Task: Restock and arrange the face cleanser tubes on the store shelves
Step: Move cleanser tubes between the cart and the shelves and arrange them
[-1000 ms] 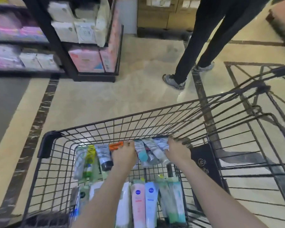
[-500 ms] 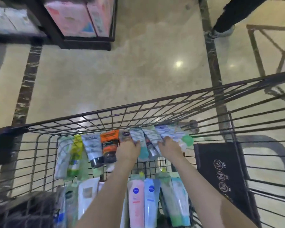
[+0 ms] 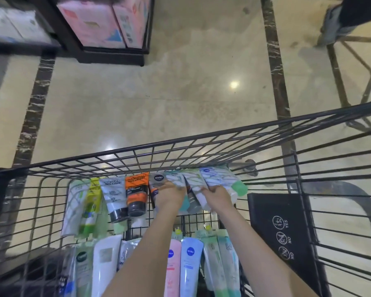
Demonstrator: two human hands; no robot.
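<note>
Tubes: face cleanser tubes (image 3: 135, 195) lying in two rows inside the cart, centre and lower centre of the frame; far row leaning against the front wire wall
Left hand: left hand (image 3: 169, 195) on the grey-capped tube (image 3: 159, 183) in the far row, fingers curled over it
Right hand: right hand (image 3: 217, 196) just beside, fingers curled around the green-capped tube (image 3: 225, 181)
Near row: pink tube (image 3: 172, 266) and blue tube (image 3: 190, 264) between the forearms, bottom centre
Cart: black wire shopping cart (image 3: 137, 155) filling the lower half
Sign: black panel (image 3: 281, 230) at lower right
Floor: cream tiles (image 3: 180, 93), dark strips
Shelf: pink boxes (image 3: 99, 20) on a black shelf, upper left
</note>
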